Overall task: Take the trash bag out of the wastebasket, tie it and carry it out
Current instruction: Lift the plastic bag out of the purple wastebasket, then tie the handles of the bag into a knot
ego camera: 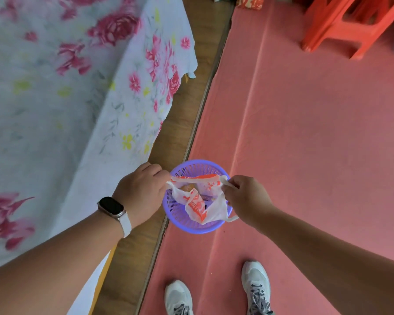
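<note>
A small purple mesh wastebasket (175, 210) stands on the pink floor beside the bed. A white trash bag with red print (197, 204) sits in it, its mouth stretched open, with some rubbish visible inside. My left hand (141, 192), with a smartwatch on the wrist, pinches the bag's left edge at the basket rim. On the opposite side, my right hand (243, 198) grips the bag's right handle. A loose white handle strip hangs over the basket's front right rim.
A bed with a floral sheet (66, 98) fills the left, with its wooden frame (184, 123) running next to the basket. A red plastic stool (341, 26) stands at the top right. My two grey sneakers (216, 294) are on the pink floor below.
</note>
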Demonstrator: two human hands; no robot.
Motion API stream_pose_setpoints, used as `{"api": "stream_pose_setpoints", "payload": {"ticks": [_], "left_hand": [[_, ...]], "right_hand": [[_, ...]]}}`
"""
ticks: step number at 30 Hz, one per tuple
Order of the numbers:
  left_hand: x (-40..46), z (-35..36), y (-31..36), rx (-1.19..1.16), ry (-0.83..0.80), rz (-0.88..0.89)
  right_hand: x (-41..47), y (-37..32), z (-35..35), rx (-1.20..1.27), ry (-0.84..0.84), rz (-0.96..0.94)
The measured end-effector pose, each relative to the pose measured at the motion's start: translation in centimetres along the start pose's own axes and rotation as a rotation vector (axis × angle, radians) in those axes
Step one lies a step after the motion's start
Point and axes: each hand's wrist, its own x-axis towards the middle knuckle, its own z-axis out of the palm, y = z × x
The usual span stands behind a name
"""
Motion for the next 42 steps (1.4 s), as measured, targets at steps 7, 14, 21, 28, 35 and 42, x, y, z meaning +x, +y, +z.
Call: {"api": "stream_pose_setpoints", "payload": {"ticks": [7, 14, 21, 28, 35, 42], "left_hand": [[-0.9, -7.9, 2.6, -0.43, 0.211, -0.398], [-0.5, -19.2, 5.9, -1.03, 0.252, -0.712], [0.9, -32.7, 8.6, -1.211, 0.222, -0.577], [0.7, -47.2, 13.4, -1.48, 0.179, -0.417], [-0.2, -56.4, 16.5, -1.452, 0.01, -0.441], [-2.0, -61.6, 19.2, -1.423, -0.205, -0.345]], "right_hand": [[-4.7, -6.9, -5.2, -0.038, 0.074, -0.098], [-11.1, -15.7, -14.4, -0.035, 0.218, -0.196], [-19.6, -25.3, -22.9, -0.144, 0.329, -0.498], [-27.5, -34.6, -30.1, -0.137, 0.365, -0.732], [-34.1, -41.8, -34.2, 0.019, 0.313, -0.771], [-39.2, -46.0, -35.0, 0.139, 0.257, -0.803]]}}
